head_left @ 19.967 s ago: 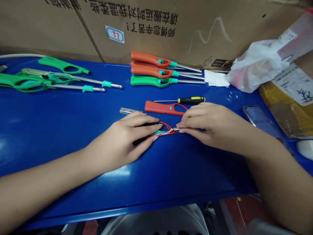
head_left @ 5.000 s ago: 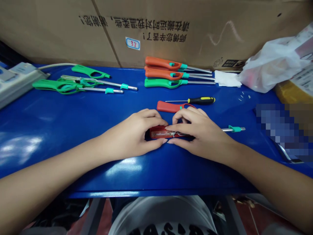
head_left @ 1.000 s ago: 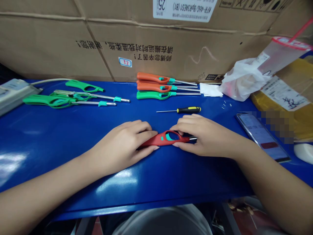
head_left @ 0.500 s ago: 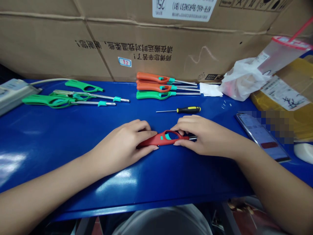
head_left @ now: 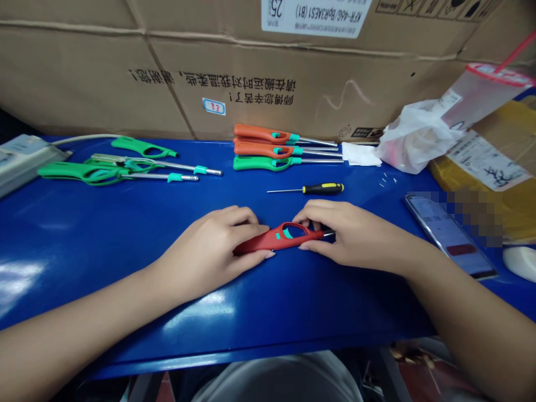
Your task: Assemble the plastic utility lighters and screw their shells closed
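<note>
A red long-necked gas lighter (head_left: 268, 240) with a teal trigger lies between my two hands, just above the blue table. My left hand (head_left: 221, 240) is closed around its handle end and hides that part. Near the neck, my right hand (head_left: 330, 229) pinches the front of the red body with thumb and fingers; most of the metal tube is covered by the palm. Beyond them lies a screwdriver (head_left: 323, 188) with a black and yellow handle, pointing left. Orange lighters (head_left: 259, 148) and a green lighter (head_left: 259, 162) rest behind it.
Opened green lighters (head_left: 71, 172) and a loose green shell (head_left: 138, 146) lie at the left by a power strip (head_left: 20, 159). A cardboard box (head_left: 104, 78) closes off the back. At the right are a phone (head_left: 448, 231), a bagged cup (head_left: 481, 95) and a white mouse (head_left: 521, 261).
My right hand has shifted very slightly, baring a little more of the lighter's red front end. The left hand keeps its hold; the other things lie as before.
</note>
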The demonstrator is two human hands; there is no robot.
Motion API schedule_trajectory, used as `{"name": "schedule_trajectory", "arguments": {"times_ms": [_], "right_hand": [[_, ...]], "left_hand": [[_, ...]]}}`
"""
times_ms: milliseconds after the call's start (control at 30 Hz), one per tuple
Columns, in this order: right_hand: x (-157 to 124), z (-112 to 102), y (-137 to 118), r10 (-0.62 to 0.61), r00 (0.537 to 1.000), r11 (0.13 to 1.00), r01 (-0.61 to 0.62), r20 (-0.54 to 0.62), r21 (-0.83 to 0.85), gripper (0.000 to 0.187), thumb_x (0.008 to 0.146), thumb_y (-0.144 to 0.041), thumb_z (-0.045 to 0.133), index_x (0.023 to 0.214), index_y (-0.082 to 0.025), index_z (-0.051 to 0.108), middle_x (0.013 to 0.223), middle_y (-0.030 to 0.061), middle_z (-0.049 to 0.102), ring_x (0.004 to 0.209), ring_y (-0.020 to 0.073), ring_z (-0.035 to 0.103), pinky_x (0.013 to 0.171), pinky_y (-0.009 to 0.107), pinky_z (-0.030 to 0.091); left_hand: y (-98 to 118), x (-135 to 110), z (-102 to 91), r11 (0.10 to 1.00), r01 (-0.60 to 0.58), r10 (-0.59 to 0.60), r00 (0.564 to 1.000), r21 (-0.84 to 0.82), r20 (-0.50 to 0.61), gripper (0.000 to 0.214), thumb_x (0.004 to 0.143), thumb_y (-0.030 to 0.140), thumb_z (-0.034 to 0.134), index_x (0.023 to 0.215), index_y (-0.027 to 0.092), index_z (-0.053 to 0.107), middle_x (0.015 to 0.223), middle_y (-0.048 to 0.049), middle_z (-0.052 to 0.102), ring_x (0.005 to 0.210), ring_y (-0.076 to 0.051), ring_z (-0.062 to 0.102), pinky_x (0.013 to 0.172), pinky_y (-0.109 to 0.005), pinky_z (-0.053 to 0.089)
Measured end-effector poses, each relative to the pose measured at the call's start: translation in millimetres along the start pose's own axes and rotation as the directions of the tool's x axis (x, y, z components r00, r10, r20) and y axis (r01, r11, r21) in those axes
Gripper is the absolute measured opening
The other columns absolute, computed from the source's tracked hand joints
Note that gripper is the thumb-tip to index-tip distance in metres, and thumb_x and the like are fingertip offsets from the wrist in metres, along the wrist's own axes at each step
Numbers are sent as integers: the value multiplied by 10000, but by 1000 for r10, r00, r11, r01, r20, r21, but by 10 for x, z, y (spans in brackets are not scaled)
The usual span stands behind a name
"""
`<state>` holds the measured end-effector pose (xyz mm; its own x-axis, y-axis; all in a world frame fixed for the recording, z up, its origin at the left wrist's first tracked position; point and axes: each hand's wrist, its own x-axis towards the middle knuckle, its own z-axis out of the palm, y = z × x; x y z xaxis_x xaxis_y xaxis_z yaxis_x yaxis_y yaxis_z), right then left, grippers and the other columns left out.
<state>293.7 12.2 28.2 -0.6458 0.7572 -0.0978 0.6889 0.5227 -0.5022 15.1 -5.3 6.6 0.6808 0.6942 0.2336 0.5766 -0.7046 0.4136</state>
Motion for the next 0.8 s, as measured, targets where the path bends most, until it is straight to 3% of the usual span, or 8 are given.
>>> {"name": "schedule_trajectory", "arguments": {"times_ms": [367, 800], "right_hand": [[-4, -15, 8, -69, 998, 997, 69, -8, -22, 204, 968, -317, 691, 1144, -217, 714, 1103, 64, 709, 950, 216, 644, 801, 339, 493], [0, 30, -51, 12, 1000, 1000, -12, -10, -8, 200, 956, -300, 707, 1132, -204, 705, 1038, 36, 674, 897, 199, 596, 768, 349, 453]], "left_hand": [[11, 5, 14, 1000, 22, -22, 999, -14, 24, 258, 983, 371, 713, 1146, 182, 778, 1055, -82, 707, 920, -225, 672, 813, -356, 567], [69, -12, 4, 993, 100, -99, 995, -67, 16, 247, 962, 356, 740, 1137, 187, 780, 1042, -60, 703, 928, -225, 686, 782, -342, 564]]}}
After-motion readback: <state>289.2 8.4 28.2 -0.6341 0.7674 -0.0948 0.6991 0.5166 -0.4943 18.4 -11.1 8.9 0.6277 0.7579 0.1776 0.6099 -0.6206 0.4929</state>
